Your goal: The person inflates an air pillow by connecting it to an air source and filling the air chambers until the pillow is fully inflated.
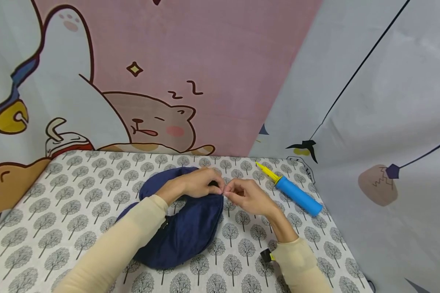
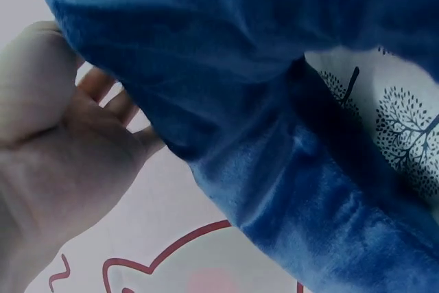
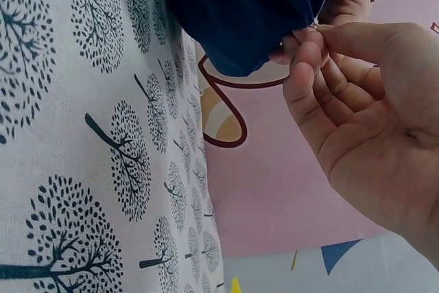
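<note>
A navy U-shaped neck pillow [image 1: 196, 230] lies on the patterned cloth, its fabric smooth and wrinkled in places. At its upper right end, my left hand [image 1: 201, 182] grips the edge with thumb and fingers; in the left wrist view, blue fabric [image 2: 206, 80] covers much of that hand. My right hand [image 1: 251, 197] meets it there from the right. Thumb and index finger of the right hand pinch a small metallic zipper pull [image 3: 315, 25] at the pillow's seam, as the right wrist view shows.
To the right lies a hand pump [image 1: 297, 195] with a blue barrel and yellow nozzle. The tree-print cloth [image 1: 99, 209] covers the table. Printed curtains [image 1: 234, 73] hang behind it and along the right side.
</note>
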Demonstrator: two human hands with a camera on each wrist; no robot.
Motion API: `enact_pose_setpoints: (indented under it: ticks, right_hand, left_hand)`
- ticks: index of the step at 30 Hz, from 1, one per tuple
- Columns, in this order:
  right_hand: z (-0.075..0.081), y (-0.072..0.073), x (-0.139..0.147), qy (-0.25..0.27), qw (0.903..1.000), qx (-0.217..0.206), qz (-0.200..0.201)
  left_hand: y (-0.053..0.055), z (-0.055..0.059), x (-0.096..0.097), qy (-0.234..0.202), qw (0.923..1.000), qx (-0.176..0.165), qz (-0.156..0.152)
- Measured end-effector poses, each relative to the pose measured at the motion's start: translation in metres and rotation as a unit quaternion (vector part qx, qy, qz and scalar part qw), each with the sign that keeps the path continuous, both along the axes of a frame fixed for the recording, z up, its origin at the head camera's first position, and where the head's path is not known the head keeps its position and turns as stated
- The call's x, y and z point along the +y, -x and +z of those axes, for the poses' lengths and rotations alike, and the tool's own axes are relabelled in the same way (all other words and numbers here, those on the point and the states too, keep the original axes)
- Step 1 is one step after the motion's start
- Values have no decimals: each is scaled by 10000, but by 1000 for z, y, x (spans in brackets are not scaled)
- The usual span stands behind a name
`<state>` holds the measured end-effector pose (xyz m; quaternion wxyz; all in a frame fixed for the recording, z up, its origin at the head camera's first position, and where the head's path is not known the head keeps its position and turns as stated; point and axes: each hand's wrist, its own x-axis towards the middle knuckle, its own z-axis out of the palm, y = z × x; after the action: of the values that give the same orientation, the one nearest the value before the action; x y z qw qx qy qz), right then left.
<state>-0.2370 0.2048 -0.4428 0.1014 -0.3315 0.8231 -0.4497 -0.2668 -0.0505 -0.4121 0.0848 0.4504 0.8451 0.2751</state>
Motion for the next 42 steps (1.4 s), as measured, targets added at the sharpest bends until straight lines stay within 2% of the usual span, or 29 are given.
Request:
enact_pose_setpoints:
  ticks: [6,7,10,13,14,15,16,19,22,23,24,28,32,36,40,42]
  right_hand:
    - [2,-1,-1,-25,9998,90,155]
    - [2,-1,-1,-40,9998,96,195]
    - [2,-3,-2,-101,9991,193,354]
    - [3,-4,-4,-199,9981,255,529]
    - [3,-5,-5,-226,9976,283,583]
    - [3,-5,-6,-256,9973,293,616]
    - [4,-6,-7,-275,9971,296,643]
    - [4,-7,-8,-267,9973,261,636]
    - [3,-7,-8,-172,9982,203,530]
    - [3,-7,-8,-148,9985,193,484]
    - [3,-7,-7,-124,9988,183,434]
    - [3,-7,-5,-154,9993,302,169]
    - [3,-6,-4,-163,9993,310,-95]
    - [3,-5,-5,-46,9990,371,-239]
    - [3,-5,-5,-48,9981,516,-324]
    - [4,-5,-5,-77,9981,517,-332]
  left_hand:
    - [3,0,1,-1,9993,188,308]
    - [10,-10,0,-79,9991,268,305]
    - [14,-10,-4,-228,9970,437,599]
    - [19,-11,-10,-473,9915,630,1037]
    - [15,-3,-11,-517,9884,645,1272]
    - [17,-3,-14,-612,9854,701,1425]
    - [27,-14,-18,-782,9833,777,1451]
    - [30,-17,-24,-983,9780,906,1602]
    - [31,-21,-27,-1006,9803,781,1509]
    - [22,-11,-25,-924,9817,658,1531]
    - [21,-11,-25,-901,9836,544,1462]
    - [12,-6,-21,-763,9916,141,1032]
    - [2,1,-13,-603,9969,4,513]
    - [-4,2,-6,-461,9986,198,193]
    - [-4,2,-2,-408,9980,482,65]
    - [-3,2,0,-407,9971,629,109]
